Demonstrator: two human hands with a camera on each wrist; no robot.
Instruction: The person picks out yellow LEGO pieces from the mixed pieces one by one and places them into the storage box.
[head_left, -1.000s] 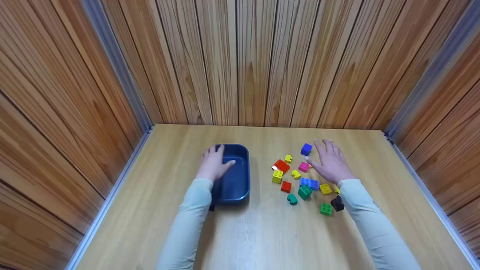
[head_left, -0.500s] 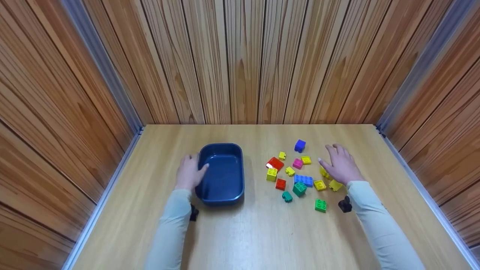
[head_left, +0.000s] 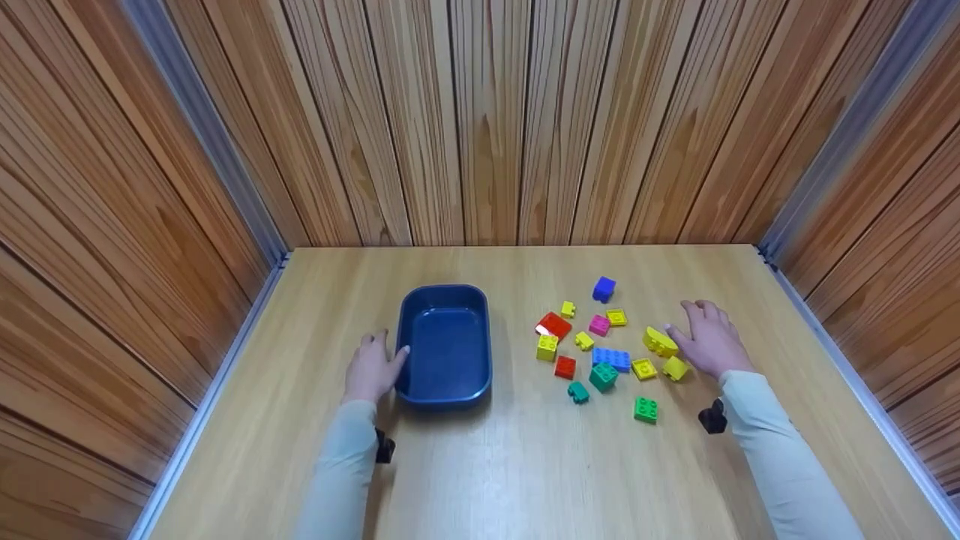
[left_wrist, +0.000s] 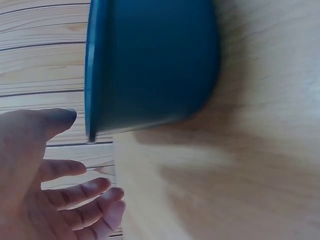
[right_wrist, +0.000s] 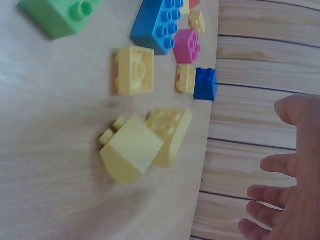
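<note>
Plainly, both hands are unclenched and free, fingers loosely spread. The left hand (head_left: 371,371) hangs just beside the dark blue bin (head_left: 444,349), at its left, while the right hand (head_left: 711,343) hovers just right of a curved yellow brick (head_left: 660,343).

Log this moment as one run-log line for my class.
left grip: holds nothing, beside blue tub | right grip: holds nothing, near curved yellow brick | tub: upright on table | other bricks: scattered right of tub
</note>
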